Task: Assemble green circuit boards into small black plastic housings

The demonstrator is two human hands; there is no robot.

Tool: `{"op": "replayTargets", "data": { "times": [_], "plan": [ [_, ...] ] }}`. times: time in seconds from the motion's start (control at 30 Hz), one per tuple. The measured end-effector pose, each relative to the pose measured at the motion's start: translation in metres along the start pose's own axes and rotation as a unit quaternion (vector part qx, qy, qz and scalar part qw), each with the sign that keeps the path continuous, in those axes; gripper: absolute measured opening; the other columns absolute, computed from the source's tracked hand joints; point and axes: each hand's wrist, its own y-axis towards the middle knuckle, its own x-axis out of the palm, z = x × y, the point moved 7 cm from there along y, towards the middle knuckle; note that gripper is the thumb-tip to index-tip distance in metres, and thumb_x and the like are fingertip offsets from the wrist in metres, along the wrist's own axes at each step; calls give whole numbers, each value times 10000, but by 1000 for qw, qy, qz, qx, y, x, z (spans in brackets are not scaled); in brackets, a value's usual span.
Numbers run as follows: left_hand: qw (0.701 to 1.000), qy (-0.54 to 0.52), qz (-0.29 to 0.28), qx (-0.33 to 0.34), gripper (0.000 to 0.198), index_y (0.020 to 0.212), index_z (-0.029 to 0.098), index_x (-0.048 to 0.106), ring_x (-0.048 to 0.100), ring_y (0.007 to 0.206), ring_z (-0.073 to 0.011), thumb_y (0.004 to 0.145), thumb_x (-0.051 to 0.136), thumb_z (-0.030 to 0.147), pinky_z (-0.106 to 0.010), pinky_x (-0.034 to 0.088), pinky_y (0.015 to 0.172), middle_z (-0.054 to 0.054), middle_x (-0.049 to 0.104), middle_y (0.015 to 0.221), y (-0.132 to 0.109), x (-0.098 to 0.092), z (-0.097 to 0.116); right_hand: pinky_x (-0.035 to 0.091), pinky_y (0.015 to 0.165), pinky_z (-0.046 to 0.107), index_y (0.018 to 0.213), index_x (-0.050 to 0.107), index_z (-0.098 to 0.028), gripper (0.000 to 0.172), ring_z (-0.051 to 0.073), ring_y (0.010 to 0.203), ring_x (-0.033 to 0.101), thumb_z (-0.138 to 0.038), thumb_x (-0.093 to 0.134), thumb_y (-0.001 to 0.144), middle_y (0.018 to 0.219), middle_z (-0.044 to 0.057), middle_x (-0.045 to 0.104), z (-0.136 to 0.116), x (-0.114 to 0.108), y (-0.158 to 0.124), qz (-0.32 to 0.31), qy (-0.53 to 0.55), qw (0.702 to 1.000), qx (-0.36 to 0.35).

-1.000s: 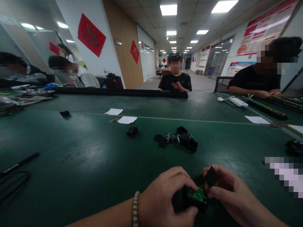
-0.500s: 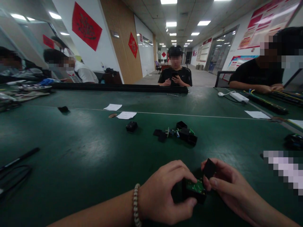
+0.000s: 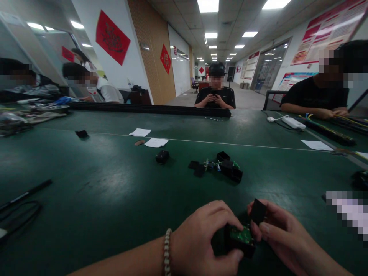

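Note:
My left hand (image 3: 201, 239), a bead bracelet on its wrist, is closed round a small black box (image 3: 240, 245) with a green circuit board (image 3: 241, 234) showing in its top. My right hand (image 3: 277, 234) pinches a small black square cover (image 3: 258, 211) just above the box's right side. Both hands are low over the green table (image 3: 115, 184), near its front edge. Farther back in the middle lies a cluster of black housings and small wired boards (image 3: 222, 168). One separate black box (image 3: 162, 156) sits to the left of that cluster.
Paper slips (image 3: 155, 142) lie near a white line across the table. A black pen and cable (image 3: 25, 197) lie at the left. A white power strip (image 3: 293, 122) and long black rails lie at the right. Other people sit at the far and side edges.
The view shifted slightly; my hands keep the same hold on the box and the cover, staying close together near the front edge.

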Motion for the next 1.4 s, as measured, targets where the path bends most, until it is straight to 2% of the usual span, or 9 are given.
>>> {"op": "replayTargets", "data": {
  "times": [0.27,0.67,0.93,1.4],
  "plan": [
    [1000,1,3,7,364,1115,123,659,670,891,-208,765,735,192,-321,581,789,-117,707,1002,2,0,1,531,662,229,982,819,-197,404,124,693,654,-399,985,674,776,28,735,-3,0,-1,2,-13,1000,2],
    [1000,0,6,2,370,1116,147,652,672,895,-212,759,742,183,-338,588,795,-106,711,1003,0,0,1,540,644,235,976,845,-208,407,109,665,650,-417,989,658,833,23,710,-1,0,-2,19,23,999,19],
    [1000,6,7,-5,371,1124,158,644,671,889,-212,765,735,184,-343,592,792,-106,712,1014,1,-1,1,548,601,235,967,844,-182,377,118,629,647,-411,959,690,807,38,707,8,-8,2,27,51,998,-11],
    [1000,9,8,-4,368,1131,155,645,677,896,-217,777,732,202,-347,596,791,-112,706,1020,1,-1,1,505,626,235,935,853,-202,416,120,650,627,-427,1005,620,773,40,733,-4,-1,-3,21,-9,1000,-3]
  ]
}}
